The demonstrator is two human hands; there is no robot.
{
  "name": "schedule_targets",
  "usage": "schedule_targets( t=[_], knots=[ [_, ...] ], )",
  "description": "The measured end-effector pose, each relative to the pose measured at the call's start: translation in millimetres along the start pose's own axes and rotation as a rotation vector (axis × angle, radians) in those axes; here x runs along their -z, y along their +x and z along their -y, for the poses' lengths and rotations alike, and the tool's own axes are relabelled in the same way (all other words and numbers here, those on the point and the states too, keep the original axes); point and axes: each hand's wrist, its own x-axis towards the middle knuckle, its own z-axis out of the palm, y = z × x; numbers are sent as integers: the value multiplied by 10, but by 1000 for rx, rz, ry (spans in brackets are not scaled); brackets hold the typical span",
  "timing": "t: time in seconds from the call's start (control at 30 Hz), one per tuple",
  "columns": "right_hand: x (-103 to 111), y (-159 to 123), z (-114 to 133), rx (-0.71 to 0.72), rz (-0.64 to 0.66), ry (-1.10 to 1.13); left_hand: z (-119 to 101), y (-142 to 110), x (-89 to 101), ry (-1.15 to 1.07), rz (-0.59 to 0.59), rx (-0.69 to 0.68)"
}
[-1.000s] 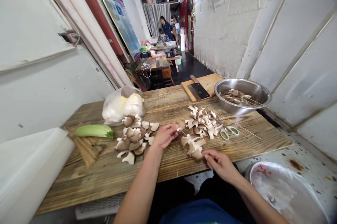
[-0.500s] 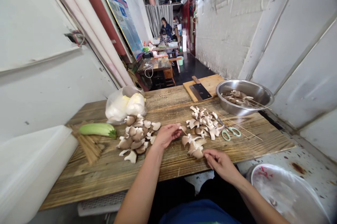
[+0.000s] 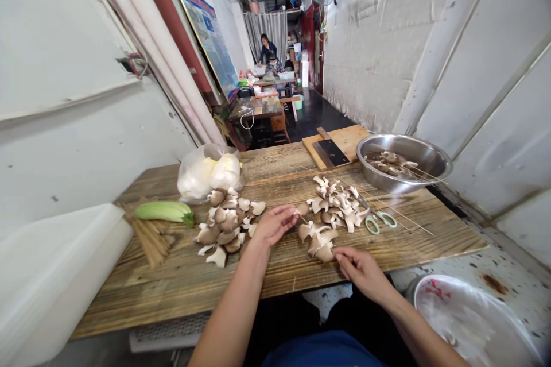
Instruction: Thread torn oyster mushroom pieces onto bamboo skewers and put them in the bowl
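My left hand [image 3: 275, 224] pinches a small oyster mushroom [image 3: 302, 209], its cap pointing right, by the stem end. A thin wooden skewer [image 3: 303, 220] reaches up to that hand, its tip close to the mushroom; whether it has pierced the stem I cannot tell. Several oyster mushrooms [image 3: 321, 240] are threaded along this skewer, low over the table. At their near right end my right hand [image 3: 359, 269] is closed in a pinch at the skewer's end, which the fingers mostly hide. Loose mushroom piles lie on either side, one left [image 3: 226, 223] and one right [image 3: 338, 203].
Green-handled scissors [image 3: 379, 220] and bare skewers [image 3: 402, 215] lie right, near a steel bowl [image 3: 365, 169] holding mushrooms. A cleaver [image 3: 330, 151] rests on a cutting board [image 3: 350, 140]. Left are a zucchini [image 3: 161, 212], a skewer bundle [image 3: 150, 243], bagged vegetables [image 3: 193, 174] and a white bin [image 3: 64, 263].
The view has shifted slightly, so the table and its items appear a little farther right. Both hands keep the same grips, and the skewered mushrooms have hardly moved.
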Motion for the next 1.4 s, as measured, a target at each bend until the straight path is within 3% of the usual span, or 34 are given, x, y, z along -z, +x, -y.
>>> schedule_targets(
  t=[0.67, 1.13, 1.4],
  knots=[
    [-24, -2, -13, 2, 4, 10, 158, 31, 17, -116, 4, -22],
    [-39, -8, 20, 9, 7, 9, 174, -45, -31, 81, 16, -185],
    [-62, -11, -26, 21, -8, -2, 148, -127, -95, 137, 12, -203]
  ],
)
